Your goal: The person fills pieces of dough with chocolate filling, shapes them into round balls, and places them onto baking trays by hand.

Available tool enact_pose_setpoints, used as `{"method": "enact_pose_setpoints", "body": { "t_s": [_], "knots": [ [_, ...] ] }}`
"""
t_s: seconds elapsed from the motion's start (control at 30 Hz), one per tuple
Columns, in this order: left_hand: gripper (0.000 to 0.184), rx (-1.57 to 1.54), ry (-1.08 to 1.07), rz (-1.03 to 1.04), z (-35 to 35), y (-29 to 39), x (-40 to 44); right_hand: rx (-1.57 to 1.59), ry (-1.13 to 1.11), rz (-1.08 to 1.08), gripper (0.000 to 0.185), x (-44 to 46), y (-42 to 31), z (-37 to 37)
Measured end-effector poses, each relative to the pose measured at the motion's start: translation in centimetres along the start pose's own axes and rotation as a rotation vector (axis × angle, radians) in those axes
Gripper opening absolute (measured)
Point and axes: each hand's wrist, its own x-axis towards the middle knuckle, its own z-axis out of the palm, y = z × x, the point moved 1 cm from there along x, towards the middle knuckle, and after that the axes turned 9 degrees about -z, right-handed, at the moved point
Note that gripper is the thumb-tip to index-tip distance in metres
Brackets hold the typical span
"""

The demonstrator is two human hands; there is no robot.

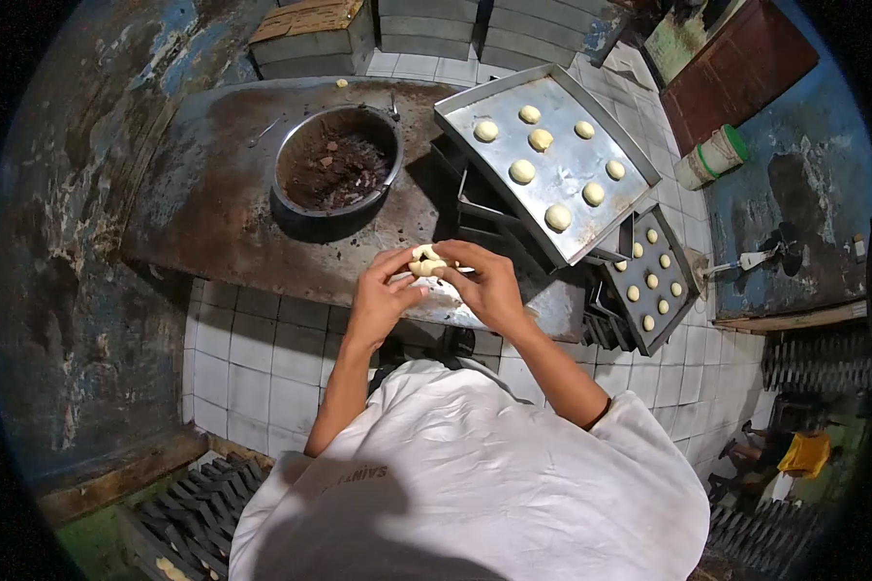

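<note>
Between my two hands, above the table's near edge, is a piece of pale dough [426,261] with an uneven, folded shape. My left hand [386,290] pinches it from the left, and my right hand [484,281] grips its right side with thumb and fingers. Beyond them on the table sits a round metal bowl [393,184] holding a dark brown, crumbly filling [334,169]. To the right, a large metal tray [572,160] carries several round dough balls [522,171], resting tilted on stacked dark trays.
The worn table [203,194] has a spoon [262,134] and a dough scrap [342,83] on it. Lower right, a dark tray [664,315] holds several more balls. A white bucket [712,160] with a green rim stands on the tiled floor. A person [794,455] is at far right.
</note>
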Motion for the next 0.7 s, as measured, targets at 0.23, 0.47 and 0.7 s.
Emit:
{"method": "enact_pose_setpoints", "body": {
  "t_s": [0.23, 0.47, 0.7],
  "knots": [
    [0.04, -0.558, 0.226, 0.078, -3.4, 0.6, -0.2, -0.03, 0.182, -0.105, 0.037, 1.4, -5.6, 5.6],
    [0.03, -0.539, -0.02, 0.247, -4.5, 2.8, -2.4, -0.196, 0.278, -0.114, 0.03, 2.1, -7.9, 7.1],
    [0.036, -0.526, -0.136, 0.225, -4.7, 3.6, -2.7, 0.386, 0.316, 0.221, 0.031, 2.3, -8.5, 7.9]
  ]
}}
